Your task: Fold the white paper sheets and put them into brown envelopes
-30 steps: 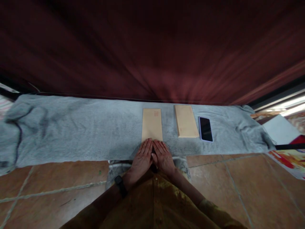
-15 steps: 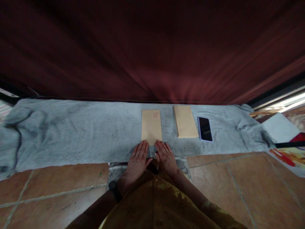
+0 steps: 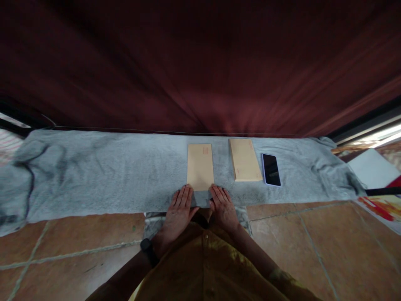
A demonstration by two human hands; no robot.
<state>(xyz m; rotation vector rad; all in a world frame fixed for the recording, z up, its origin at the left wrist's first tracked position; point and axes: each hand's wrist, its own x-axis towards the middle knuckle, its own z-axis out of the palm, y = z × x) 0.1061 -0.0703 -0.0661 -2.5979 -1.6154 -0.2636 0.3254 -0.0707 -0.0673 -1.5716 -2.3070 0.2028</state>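
Note:
A tan paper envelope [image 3: 199, 167] with small red print at its upper right lies flat on the grey cloth in front of me. My left hand [image 3: 178, 211] rests flat at its lower left corner, fingers stretched out, with a dark watch on that wrist. At the lower right corner lies my right hand [image 3: 224, 209], its fingers also extended, the tips touching or just beside the envelope's edge. Neither hand is gripping anything. To the right sits a stack of similar tan envelopes [image 3: 244, 161].
A phone [image 3: 271, 169] with a pale purple edge lies right of the stack. The grey cloth [image 3: 109, 171] covers a long narrow surface, with folds at both ends. A dark red curtain [image 3: 200, 75] hangs behind it. Below is a tiled floor [image 3: 291, 238]; a white sheet [image 3: 374, 167] is at far right.
My hands have slid apart, from the envelope's lower edge out to its two lower corners. The envelope, the stack and the phone keep their places on the cloth.

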